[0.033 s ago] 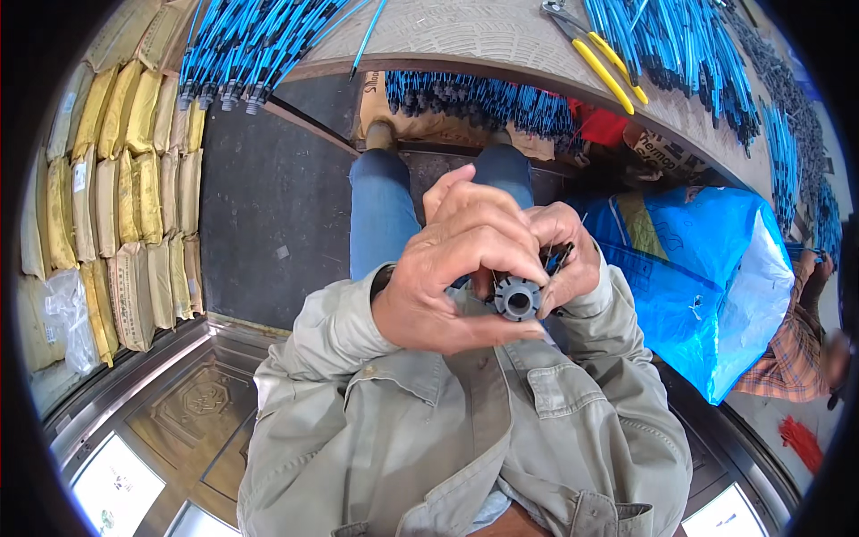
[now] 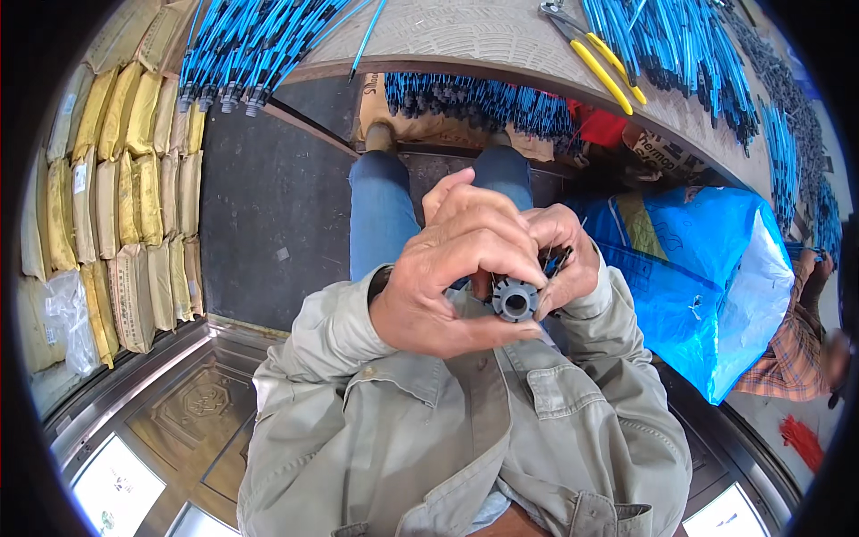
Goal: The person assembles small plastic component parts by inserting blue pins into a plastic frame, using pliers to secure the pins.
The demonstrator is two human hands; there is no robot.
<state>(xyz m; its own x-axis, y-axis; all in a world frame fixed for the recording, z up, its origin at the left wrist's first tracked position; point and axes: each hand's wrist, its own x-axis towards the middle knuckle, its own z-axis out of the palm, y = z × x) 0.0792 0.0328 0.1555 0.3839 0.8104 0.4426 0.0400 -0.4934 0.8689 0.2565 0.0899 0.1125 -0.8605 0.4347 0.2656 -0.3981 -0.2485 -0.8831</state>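
Observation:
In front of my chest, my left hand [image 2: 461,268] is closed around a grey round fitting [image 2: 514,301] with a notched rim and a hole in its middle. The open end of the fitting faces up toward me. From the other side, my right hand [image 2: 568,259] pinches in close against it. Thin black pieces [image 2: 557,259] with a bit of blue show between the fingers of my right hand. Whether these are joined to the fitting is hidden by my fingers.
A wooden table [image 2: 447,36] ahead carries bundles of blue rods with dark ends [image 2: 259,45] and yellow-handled pliers [image 2: 604,67]. Stacked sacks [image 2: 125,197] stand at the left. A blue plastic bag [image 2: 689,277] lies at the right, near another person's checked sleeve [image 2: 787,358].

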